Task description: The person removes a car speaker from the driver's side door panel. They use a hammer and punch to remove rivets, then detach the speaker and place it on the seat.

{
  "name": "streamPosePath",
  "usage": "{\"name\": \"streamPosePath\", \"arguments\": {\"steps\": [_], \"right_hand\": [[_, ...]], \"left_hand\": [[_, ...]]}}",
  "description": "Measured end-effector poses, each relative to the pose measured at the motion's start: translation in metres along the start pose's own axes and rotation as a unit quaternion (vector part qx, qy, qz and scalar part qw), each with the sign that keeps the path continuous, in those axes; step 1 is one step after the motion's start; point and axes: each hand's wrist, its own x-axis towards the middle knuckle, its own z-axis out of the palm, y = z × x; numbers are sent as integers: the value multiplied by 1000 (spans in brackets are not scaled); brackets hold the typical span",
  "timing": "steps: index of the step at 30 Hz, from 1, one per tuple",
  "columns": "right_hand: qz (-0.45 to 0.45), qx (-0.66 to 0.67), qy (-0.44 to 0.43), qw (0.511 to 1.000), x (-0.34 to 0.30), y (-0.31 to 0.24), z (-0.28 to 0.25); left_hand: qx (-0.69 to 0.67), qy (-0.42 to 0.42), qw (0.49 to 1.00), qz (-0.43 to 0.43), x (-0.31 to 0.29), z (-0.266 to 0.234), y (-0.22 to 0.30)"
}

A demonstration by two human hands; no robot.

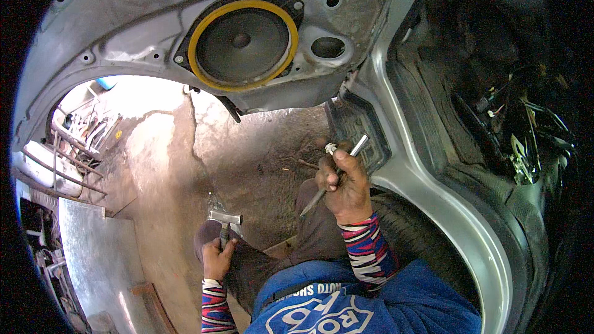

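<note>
In the head view, the blue shirt [408, 303] bears white lettering [320, 290] and an outlined white emblem, the lettering upside down. The left hand [218, 262] has its fingers closed round the handle of a hammer [225, 218], whose metal head stands just beyond the fingertips. The right hand [349, 190], below the lower right corner of the grey door panel [356, 18], has its fingers folded round a chisel-like rod [361, 143], bright end projecting past the thumb, tapered end below the fist; a yellow-rimmed speaker [241, 40] is fixed near the panel's lower edge.
</note>
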Motion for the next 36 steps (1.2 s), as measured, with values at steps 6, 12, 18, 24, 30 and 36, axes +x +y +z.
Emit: {"name": "streamPosePath", "arguments": {"steps": [6,12,18,24,30,36], "right_hand": [[-22,61,-65,996,7,-6,-9],[-43,105,-141,984,12,-11,-18],[-32,119,-186,975,13,-13,-18],[-35,110,-204,972,11,-13,-16],[-56,73,-135,987,10,-13,-14],[-88,62,-95,990,16,-27,-15]], "left_hand": [[-51,-12,998,-47,3,3,-9],[18,-38,997,-58,9,-3,-1],[40,-48,996,-63,10,-4,7],[-29,-42,997,-58,6,-5,2],[0,-33,996,-79,1,-12,6],[76,-11,996,-56,-4,-19,3]]}}
